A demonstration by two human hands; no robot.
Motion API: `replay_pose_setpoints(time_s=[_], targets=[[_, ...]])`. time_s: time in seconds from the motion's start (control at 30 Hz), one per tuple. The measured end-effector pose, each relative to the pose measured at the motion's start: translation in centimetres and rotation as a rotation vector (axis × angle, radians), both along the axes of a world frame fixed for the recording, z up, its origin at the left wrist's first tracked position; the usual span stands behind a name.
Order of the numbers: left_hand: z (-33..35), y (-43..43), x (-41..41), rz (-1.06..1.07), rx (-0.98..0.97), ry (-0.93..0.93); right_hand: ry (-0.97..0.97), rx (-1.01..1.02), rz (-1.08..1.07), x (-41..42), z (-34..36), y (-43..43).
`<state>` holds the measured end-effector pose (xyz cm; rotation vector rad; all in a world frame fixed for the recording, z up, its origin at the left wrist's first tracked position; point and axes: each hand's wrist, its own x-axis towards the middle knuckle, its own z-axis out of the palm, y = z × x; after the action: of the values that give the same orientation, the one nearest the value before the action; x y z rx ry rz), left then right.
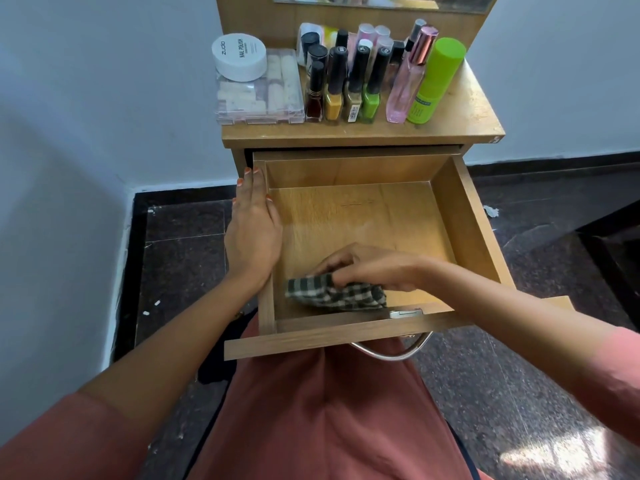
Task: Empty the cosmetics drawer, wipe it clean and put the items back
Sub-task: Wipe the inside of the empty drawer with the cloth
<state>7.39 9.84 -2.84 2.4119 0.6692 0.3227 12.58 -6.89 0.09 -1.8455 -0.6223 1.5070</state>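
Observation:
The wooden drawer (478, 216) is pulled out over my lap, with nothing inside but a cloth. My right hand (367, 266) presses a dark checked cloth (336, 294) onto the drawer floor near the front left corner. My left hand (254, 230) rests flat along the drawer's left wall, fingers pointing away from me. The cosmetics stand on the dresser top (460, 116): several nail polish bottles (349, 84), a pink perfume bottle (407, 84), a green spray can (434, 81), a white jar (239, 57) and a clear plastic box (258, 95).
A mirror edge (381, 1) shows above the dresser. A metal handle (391, 351) hangs under the drawer front. Dark stone floor (180, 258) lies on both sides, with a white wall (86, 116) to the left.

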Motion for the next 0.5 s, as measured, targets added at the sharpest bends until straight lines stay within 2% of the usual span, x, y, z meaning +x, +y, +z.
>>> replay_pose_setpoints(time_s=[0.2, 0.33, 0.5], targets=[[0.1, -0.1, -0.1, 0.004, -0.008, -0.005, -0.274, -0.063, 0.306, -2.1, -0.4, 1.0], [0.2, -0.1, -0.1, 0.009, -0.003, -0.001, -0.367, -0.021, 0.327, -2.7, -0.7, 1.6], [0.2, -0.1, 0.0, 0.012, 0.004, 0.005, -0.363, -0.004, 0.313, -3.1, -0.6, 2.6]])
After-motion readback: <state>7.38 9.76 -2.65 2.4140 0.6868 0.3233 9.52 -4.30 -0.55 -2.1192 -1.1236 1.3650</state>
